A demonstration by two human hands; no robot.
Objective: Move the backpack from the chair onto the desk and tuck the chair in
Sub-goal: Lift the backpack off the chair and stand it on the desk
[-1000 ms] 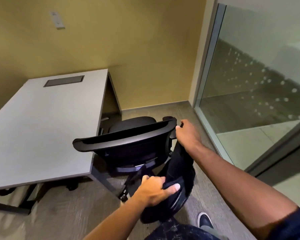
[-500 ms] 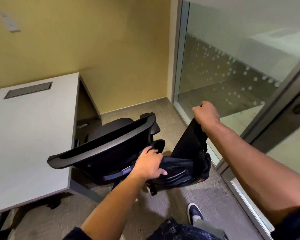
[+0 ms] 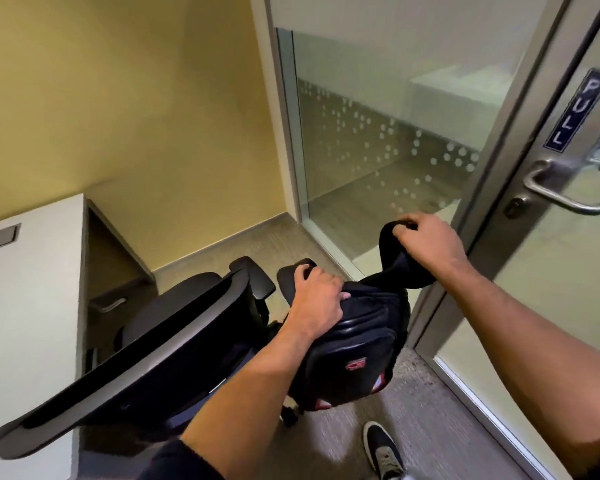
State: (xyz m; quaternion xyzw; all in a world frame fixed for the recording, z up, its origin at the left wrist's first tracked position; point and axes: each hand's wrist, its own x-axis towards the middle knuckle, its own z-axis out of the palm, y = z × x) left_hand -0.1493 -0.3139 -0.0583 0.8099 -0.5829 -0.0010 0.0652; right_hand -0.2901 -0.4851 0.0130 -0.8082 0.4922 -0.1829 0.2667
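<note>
The black backpack [image 3: 355, 344], with a small red logo, hangs in the air to the right of the black office chair [image 3: 146, 355]. My left hand [image 3: 317, 301] grips the top of the bag's body. My right hand [image 3: 430, 240] holds one of its straps up higher, near the glass wall. The chair stands pulled out, its curved backrest toward me and its seat facing the grey desk [image 3: 25, 306] at the left edge. Only a strip of the desk top shows.
A glass wall [image 3: 378, 133] and a glass door with a metal lever handle [image 3: 561, 188] and a PULL sign close off the right side. Yellow wall behind the desk. Carpet floor around the chair; my shoe [image 3: 383, 452] is at the bottom.
Both hands have lifted the backpack up and to the right, off the chair's side. The view has swung right, so most of the desk has left the frame and the door has come in.
</note>
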